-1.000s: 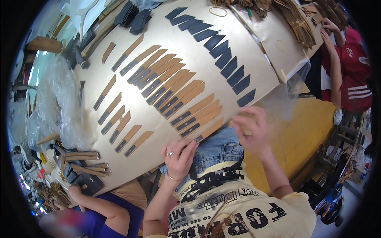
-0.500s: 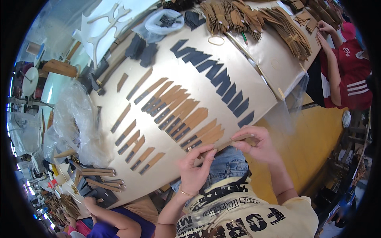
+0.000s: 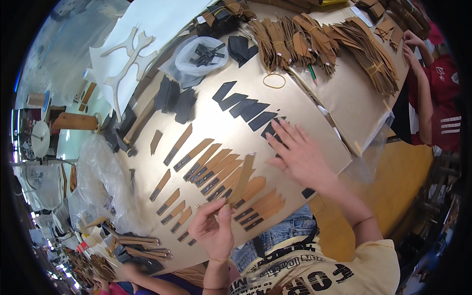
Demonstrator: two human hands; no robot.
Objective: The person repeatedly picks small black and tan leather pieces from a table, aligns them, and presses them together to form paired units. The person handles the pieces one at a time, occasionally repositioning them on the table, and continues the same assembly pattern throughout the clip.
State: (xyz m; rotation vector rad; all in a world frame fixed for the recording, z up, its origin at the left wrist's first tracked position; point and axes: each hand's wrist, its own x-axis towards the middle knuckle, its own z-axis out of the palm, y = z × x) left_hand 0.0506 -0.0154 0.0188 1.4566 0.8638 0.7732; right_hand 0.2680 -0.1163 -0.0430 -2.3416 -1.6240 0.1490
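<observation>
Pinched between the thumb and fingers of my left hand (image 3: 215, 231) is a brown leather strip (image 3: 242, 178), tilted upward above the table. Below it lie rows of similar leather strips (image 3: 200, 149) with pointed ends, each bearing a dark patch at the other end. My right hand (image 3: 301, 155), fingers spread, reaches over a row of slanted black pieces (image 3: 240, 109). Its fingertips cover some of these pieces; whether they press on them I cannot tell. One more black piece (image 3: 308, 192) shows beneath my right forearm.
Stacks of black pieces (image 3: 168, 94) and a plastic bag (image 3: 189, 61) of dark bits stand at the far side. Bundled brown leather pieces (image 3: 366, 56) lie far right. Crumpled clear plastic (image 3: 101, 187) fills the left edge. Co-workers' arms (image 3: 424, 91) show at the right and lower left.
My right hand has let go of the leather strip and moved away to the black pieces. My left hand has shifted left, keeping the strip, now pointing upward. The view has shifted slightly.
</observation>
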